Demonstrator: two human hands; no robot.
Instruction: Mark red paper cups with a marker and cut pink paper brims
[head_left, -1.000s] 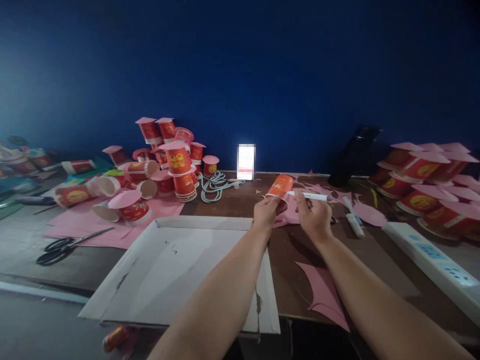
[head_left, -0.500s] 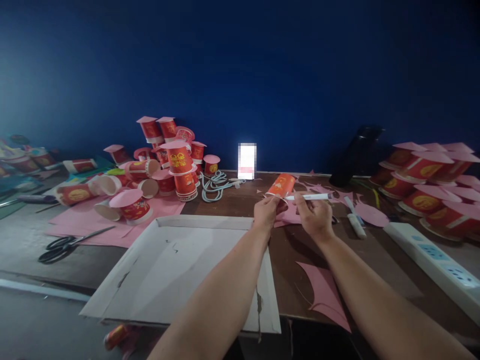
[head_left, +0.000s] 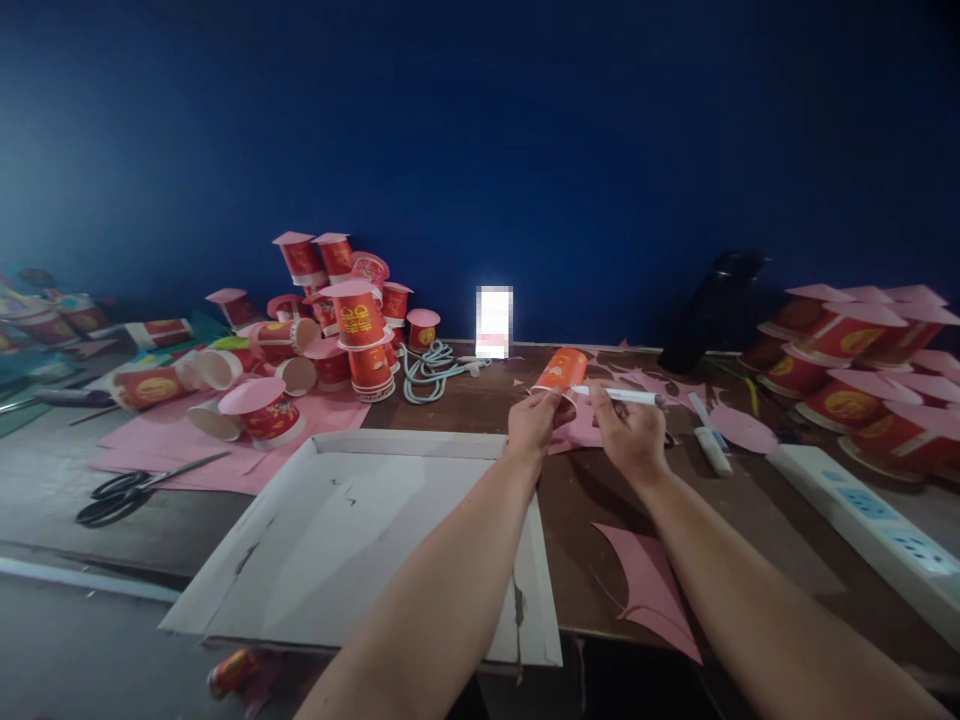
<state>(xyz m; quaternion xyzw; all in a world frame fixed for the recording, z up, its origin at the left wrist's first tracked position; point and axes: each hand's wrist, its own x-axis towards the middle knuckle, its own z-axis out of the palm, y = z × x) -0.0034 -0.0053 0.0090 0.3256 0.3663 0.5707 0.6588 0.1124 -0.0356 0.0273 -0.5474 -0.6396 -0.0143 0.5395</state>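
Observation:
A red paper cup [head_left: 564, 368] with gold print is tilted in my left hand [head_left: 534, 420], whose fingers pinch it near the rim. My right hand [head_left: 634, 435] is closed round a white marker pen [head_left: 616, 396], its tip pointing left at the cup's side. I cannot tell whether the tip touches the cup. Under and behind the hands lie pink paper scraps [head_left: 589, 428]. A larger pink offcut [head_left: 651, 585] with curved edges rests on the dark table [head_left: 570, 490] below my right wrist.
A shallow white box lid [head_left: 390, 520] lies under my left forearm. At left are black-handled scissors [head_left: 120, 495], pink sheets [head_left: 172, 440] and stacked red cups [head_left: 358, 315]. On the right are a glue stick [head_left: 712, 452], a power strip [head_left: 862, 520], a black bottle [head_left: 709, 310] and more cups [head_left: 847, 350].
The marker's rear end has dipped slightly, and its tip has shifted a little up the cup's side. The left hand and cup stay almost where they were.

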